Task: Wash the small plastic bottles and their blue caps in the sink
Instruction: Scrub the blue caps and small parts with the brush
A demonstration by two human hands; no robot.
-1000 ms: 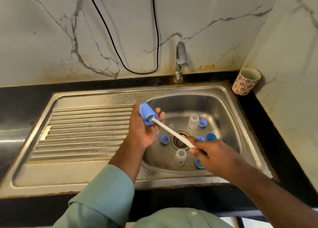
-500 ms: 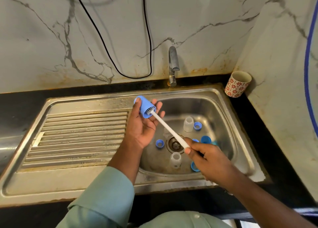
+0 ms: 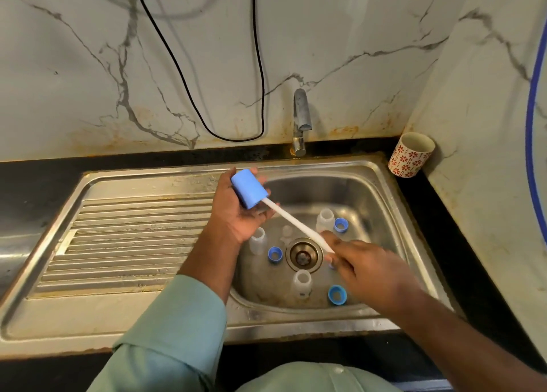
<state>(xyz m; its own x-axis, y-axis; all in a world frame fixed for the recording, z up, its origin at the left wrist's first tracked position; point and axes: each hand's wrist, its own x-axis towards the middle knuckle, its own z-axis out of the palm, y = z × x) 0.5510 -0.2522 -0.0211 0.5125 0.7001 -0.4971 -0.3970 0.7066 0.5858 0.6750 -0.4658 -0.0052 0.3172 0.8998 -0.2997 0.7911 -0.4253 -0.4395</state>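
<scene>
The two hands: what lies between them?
In the head view, a white brush handle spans from the right hand to the blue cap held in the left hand.

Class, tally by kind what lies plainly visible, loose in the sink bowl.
Clear bottles: 4, one blurred
Blue caps: 3; the right hand may hide more
Total: 7

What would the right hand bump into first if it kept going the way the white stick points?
Probably the blue cap held in the left hand; the right hand slides along the white stick straight into it.
</scene>
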